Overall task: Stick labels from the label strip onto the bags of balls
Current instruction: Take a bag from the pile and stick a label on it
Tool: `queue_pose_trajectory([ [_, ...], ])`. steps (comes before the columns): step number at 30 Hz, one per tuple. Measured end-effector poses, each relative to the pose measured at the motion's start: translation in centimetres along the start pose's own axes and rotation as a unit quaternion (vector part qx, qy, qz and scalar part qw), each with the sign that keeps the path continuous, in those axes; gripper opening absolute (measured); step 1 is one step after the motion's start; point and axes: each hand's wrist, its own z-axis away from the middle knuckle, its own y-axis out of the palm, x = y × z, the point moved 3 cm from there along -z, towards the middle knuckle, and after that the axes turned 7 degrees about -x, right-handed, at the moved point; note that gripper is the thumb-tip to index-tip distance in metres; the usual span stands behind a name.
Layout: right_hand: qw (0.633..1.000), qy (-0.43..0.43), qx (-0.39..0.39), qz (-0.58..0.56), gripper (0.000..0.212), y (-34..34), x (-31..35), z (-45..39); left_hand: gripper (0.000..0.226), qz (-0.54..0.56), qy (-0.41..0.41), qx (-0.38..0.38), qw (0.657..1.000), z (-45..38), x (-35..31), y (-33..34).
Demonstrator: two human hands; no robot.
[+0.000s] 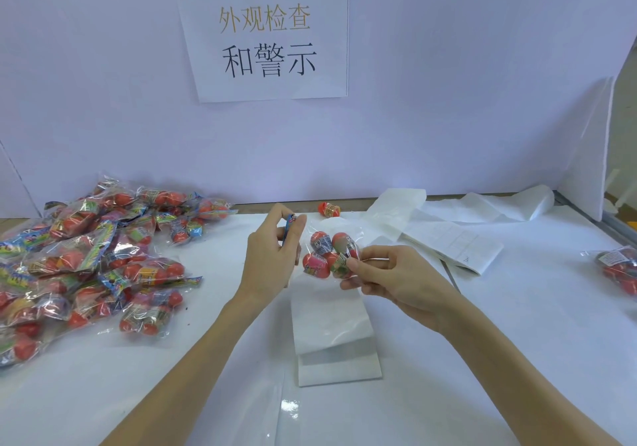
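Mid-task, early by the look of it: big pile of bags on the left of the desk, none showing a white label that I can make out, so probably the unlabelled stock. One bag at far right lies apart from the pile with a pale patch on top, likely a label, so likely done; only that one visible there, edge of view cuts it off. Bag in hand is held up over the middle of the desk, between both hands; clear plastic, holds several red and pink balls, count unclear. Left hand has fingers curled, pinching the bag's blue header card at the top. Right hand fingers curled, pinching at the bag's lower right side; can't tell if there's a label under the fingertips, too small. Label strip lies behind the right hand, white paper trailing back toward the wall, well apart from the held bag. Another white backing sheet lies flat just under the hands. One loose red ball sits alone near the back edge. Judgement: most of the pile is still left to do.
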Motion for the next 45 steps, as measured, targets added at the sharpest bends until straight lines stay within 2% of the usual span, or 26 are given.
queue_pose_trajectory([
  [3, 1.000, -0.007, -0.022, 0.013, 0.025, -0.1, 0.1, -0.1, 0.015, -0.040, -0.007, 0.006, 0.999, 0.0, 0.5, 0.1],
  [5, 0.998, -0.017, -0.041, 0.037, 0.020, -0.2, 0.1, 0.0, 0.005, -0.056, -0.010, 0.038, 0.998, 0.1, 0.6, 0.2],
  [6, 0.998, -0.021, -0.049, 0.041, 0.018, -0.3, 0.2, 0.0, 0.017, -0.060, -0.006, 0.050, 0.997, 0.2, 0.5, 0.1],
  [8, 0.997, -0.030, -0.057, 0.039, 0.014, -0.4, 0.4, 0.0, 0.030, -0.008, -0.014, 0.077, 0.997, 0.2, 0.3, 0.0],
  [10, 0.997, -0.046, -0.058, 0.038, 0.019, -0.3, 0.6, 0.1, 0.021, 0.068, -0.045, 0.122, 0.989, 0.3, -0.2, 0.2],
  [12, 0.995, -0.066, -0.057, 0.052, 0.026, 0.1, 0.8, 0.3, 0.026, 0.105, -0.080, 0.153, 0.979, 0.5, -0.6, 0.6],
  [19, 0.981, -0.104, -0.121, 0.112, 0.028, 0.5, 0.5, 0.1, 0.023, 0.108, -0.113, 0.060, 0.986, 0.5, -0.4, 0.7],
  [23, 0.978, -0.113, -0.109, 0.136, 0.034, 0.7, 0.5, 0.3, 0.023, 0.058, -0.061, 0.037, 0.996, 0.7, -0.7, 0.5],
  [26, 0.991, -0.087, -0.092, 0.036, 0.031, 0.4, 0.5, 0.5, 0.022, 0.078, -0.035, 0.050, 0.995, 0.8, -1.2, 0.6],
  [30, 0.983, -0.025, -0.083, -0.164, 0.035, 0.0, 0.4, 0.2, 0.049, 0.042, -0.096, 0.112, 0.988, 0.7, -0.9, 0.9],
  [32, 0.979, -0.016, -0.076, -0.191, 0.035, -0.2, 0.3, 0.0, 0.040, 0.082, -0.129, 0.126, 0.980, 0.6, -0.4, 0.8],
  [35, 0.987, 0.009, -0.057, -0.150, 0.024, -0.3, 0.3, -0.1, 0.034, 0.178, -0.163, 0.103, 0.965, 0.2, 0.0, 0.2],
  [37, 0.997, 0.004, -0.062, -0.043, 0.027, -0.3, 0.4, 0.1, 0.033, 0.188, -0.177, 0.100, 0.961, -0.2, 0.1, -0.3],
  [38, 0.995, -0.027, -0.080, 0.048, 0.035, -0.3, 0.4, 0.2, 0.029, 0.182, -0.176, 0.102, 0.962, -0.4, 0.2, -0.5],
  [40, 0.950, -0.129, -0.143, 0.245, 0.047, -0.2, 0.7, 0.3, 0.020, 0.172, -0.163, 0.111, 0.965, -0.5, 0.1, -0.6],
  [41, 0.929, -0.167, -0.160, 0.290, 0.046, 0.0, 0.8, 0.4, 0.018, 0.170, -0.151, 0.118, 0.967, -0.4, -0.1, -0.6],
  [42, 0.929, -0.177, -0.159, 0.284, 0.040, 0.2, 0.8, 0.4, 0.017, 0.170, -0.137, 0.122, 0.968, -0.3, -0.2, -0.5],
  [45, 0.970, -0.126, -0.108, 0.177, 0.024, 0.4, 0.5, 0.0, 0.017, 0.157, -0.102, 0.101, 0.977, -0.3, -0.5, -0.4],
])
